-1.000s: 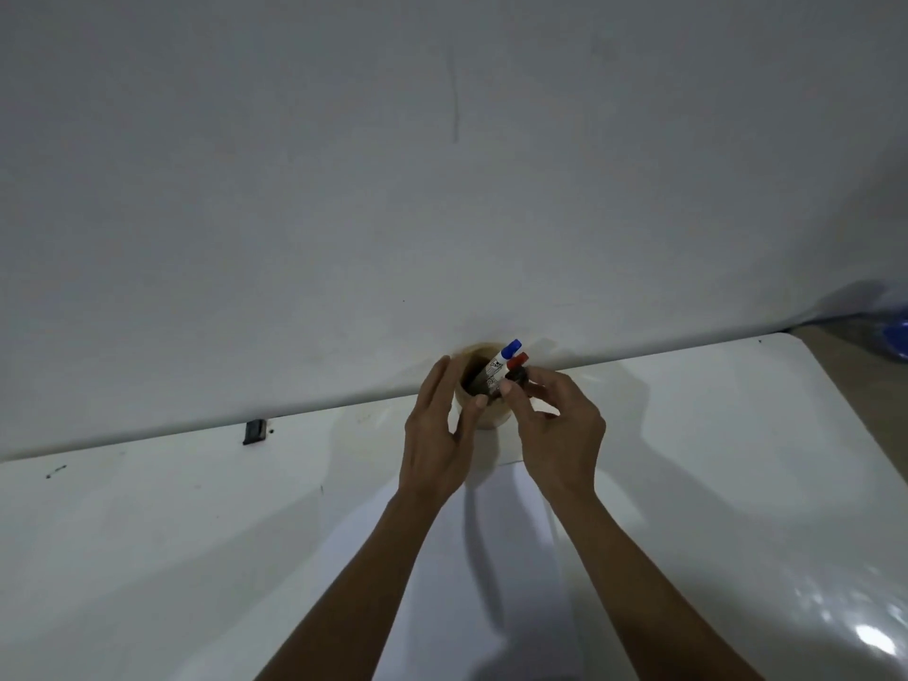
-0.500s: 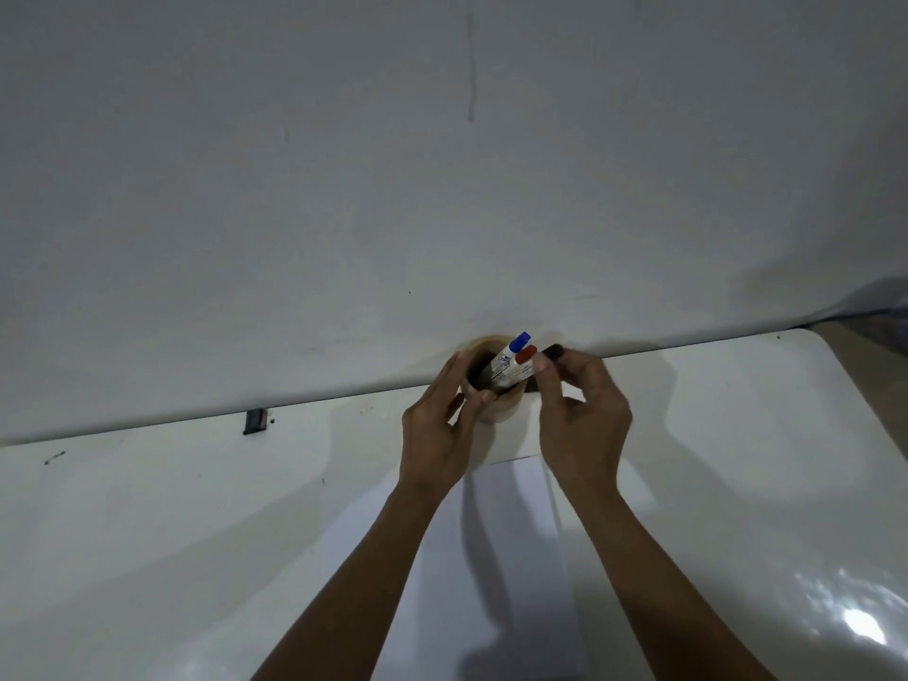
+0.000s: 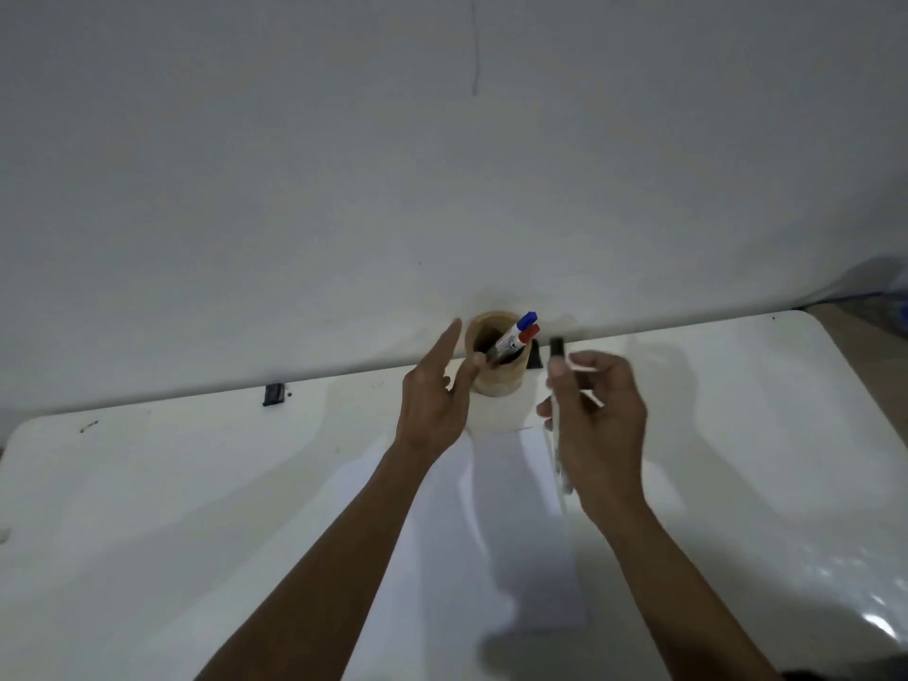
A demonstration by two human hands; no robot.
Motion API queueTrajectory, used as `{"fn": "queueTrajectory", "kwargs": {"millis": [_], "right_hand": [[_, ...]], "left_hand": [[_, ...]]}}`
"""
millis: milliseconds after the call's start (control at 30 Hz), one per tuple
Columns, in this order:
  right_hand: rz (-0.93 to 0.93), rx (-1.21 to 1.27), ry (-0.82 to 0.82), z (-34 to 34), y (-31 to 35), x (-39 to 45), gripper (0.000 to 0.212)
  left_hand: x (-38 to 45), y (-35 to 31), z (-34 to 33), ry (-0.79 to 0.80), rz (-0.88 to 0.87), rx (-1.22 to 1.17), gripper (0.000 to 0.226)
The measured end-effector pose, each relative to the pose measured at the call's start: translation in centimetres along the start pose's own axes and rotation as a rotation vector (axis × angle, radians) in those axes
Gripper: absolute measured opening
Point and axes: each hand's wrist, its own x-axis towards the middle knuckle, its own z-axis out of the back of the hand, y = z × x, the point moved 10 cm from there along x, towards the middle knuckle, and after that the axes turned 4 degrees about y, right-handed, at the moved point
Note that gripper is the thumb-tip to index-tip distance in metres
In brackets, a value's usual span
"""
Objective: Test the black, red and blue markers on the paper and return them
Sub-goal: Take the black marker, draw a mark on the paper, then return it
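Observation:
A tan wooden cup (image 3: 496, 380) stands at the table's far edge by the wall. The blue-capped marker (image 3: 526, 320) and the red-capped marker (image 3: 529, 332) lean in it. My right hand (image 3: 597, 420) grips the black marker (image 3: 557, 357) out of the cup, to its right, black cap pointing up, blurred. My left hand (image 3: 432, 400) rests against the cup's left side, fingers spread, thumb on the rim. A white sheet of paper (image 3: 521, 528) lies on the table between my forearms.
The white table (image 3: 196, 484) meets a white wall (image 3: 442, 164) at the back. A small black clip (image 3: 273, 394) sits on the far edge at left, and another dark piece (image 3: 535, 357) right of the cup. The table's rounded corner is at the right.
My right hand has pulled the black marker out of the cup and moved it right and toward me. My left hand's fingers have opened beside the cup.

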Motion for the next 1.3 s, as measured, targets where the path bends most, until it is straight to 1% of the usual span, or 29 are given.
{"fn": "queueTrajectory", "kwargs": {"millis": [100, 133, 200, 267, 333, 400, 500, 600, 633, 667, 733, 833, 900, 933, 1033, 1133, 1233, 1300], "right_hand": [[-0.118, -0.11, 0.164, -2.4, -3.1, -2.6, 0.013], [-0.149, -0.136, 0.227, -3.3, -3.7, -3.6, 0.018], [-0.188, -0.165, 0.339, -5.2, -4.1, -5.8, 0.023], [-0.18, -0.209, 0.414, -6.9, -3.8, -7.8, 0.02], [-0.132, -0.273, 0.501, -9.0, -2.9, -9.8, 0.017], [-0.088, -0.321, 0.574, -10.8, -2.1, -11.8, 0.017], [-0.051, -0.368, 0.636, -12.5, -1.5, -14.3, 0.014], [-0.031, -0.489, 0.66, -12.9, -1.9, -16.1, 0.02], [-0.046, -0.48, 0.665, -12.8, -2.1, -16.6, 0.022], [-0.075, -0.418, 0.666, -12.6, -2.4, -17.1, 0.023], [-0.139, -0.188, 0.617, -12.2, -2.4, -18.0, 0.026], [-0.251, 0.158, 0.443, -11.8, -2.9, -19.3, 0.033], [-0.347, 0.34, 0.363, -12.5, -3.7, -20.8, 0.029], [-0.38, 0.377, 0.347, -13.1, -4.1, -21.7, 0.025], [-0.403, 0.304, 0.366, -15.0, -5.0, -23.4, 0.014], [-0.373, 0.226, 0.385, -15.9, -5.4, -23.3, 0.018], [-0.332, 0.188, 0.444, -16.5, -5.2, -22.1, 0.017], [-0.324, 0.209, 0.446, -16.7, -5.2, -20.6, 0.013]], "left_hand": [[-2.3, -0.1, 3.5, -0.059, 0.035, -0.033, 0.045], [-3.3, -0.1, 4.6, -0.054, 0.029, -0.052, 0.042], [-5.7, 0.0, 6.5, 0.011, 0.023, -0.064, 0.036], [-8.1, 0.4, 7.9, 0.104, 0.029, -0.025, 0.03], [-10.4, 1.5, 9.5, 0.163, 0.059, -0.016, 0.026], [-12.6, 2.5, 11.2, 0.168, 0.088, -0.057, 0.021], [-15.7, 4.1, 14.0, 0.122, 0.132, -0.179, 0.012], [-18.6, 6.6, 16.5, 0.046, 0.181, -0.322, 0.009], [-19.5, 7.5, 17.3, 0.025, 0.194, -0.36, 0.009], [-20.3, 8.2, 17.8, 0.016, 0.204, -0.381, 0.01], [-21.6, 9.0, 18.5, 0.027, 0.205, -0.372, 0.013], [-22.8, 8.9, 18.6, 0.078, 0.159, -0.252, 0.013], [-23.3, 8.5, 18.5, 0.105, 0.13, -0.187, 0.017], [-23.4, 8.4, 18.4, 0.117, 0.125, -0.173, 0.017], [-23.4, 8.5, 18.1, 0.154, 0.13, -0.124, 0.011], [-23.3, 9.1, 18.1, 0.178, 0.16, -0.093, 0.008], [-22.8, 9.5, 18.0, 0.201, 0.206, -0.144, 0.01], [-22.2, 10.0, 18.3, 0.191, 0.239, -0.178, 0.012]]}}
